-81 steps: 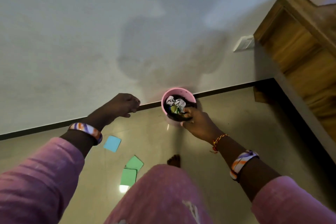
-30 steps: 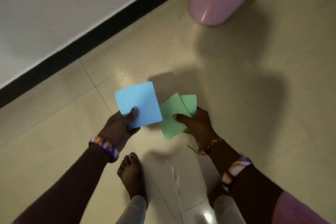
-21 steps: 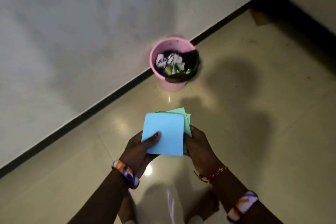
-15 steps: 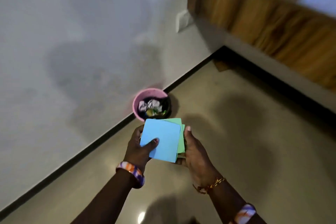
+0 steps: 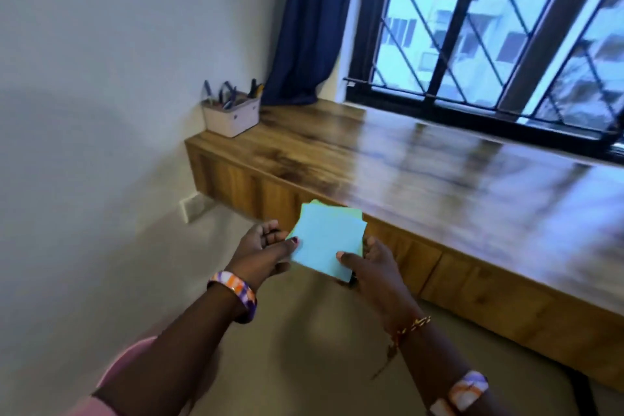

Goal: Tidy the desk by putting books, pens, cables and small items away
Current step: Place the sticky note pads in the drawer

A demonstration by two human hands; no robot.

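A small stack of paper squares (image 5: 327, 240), a blue one on top and green ones peeking out behind it, is held in front of me above the floor. My left hand (image 5: 261, 252) pinches its left edge with the thumb on top. My right hand (image 5: 369, 263) grips the lower right corner, thumb on the blue sheet. The stack hovers just short of the front edge of the long wooden desk (image 5: 405, 159).
A white organiser box (image 5: 231, 115) with pens and tools stands at the desk's far left corner by the wall. A dark blue curtain (image 5: 310, 20) hangs behind it, beside a barred window (image 5: 489, 27). A wall socket (image 5: 192, 209) sits low on the wall.
I gathered the blue and green sheets from the floor into one stack held in both hands. My view has swung up from the pink bin to the desk.
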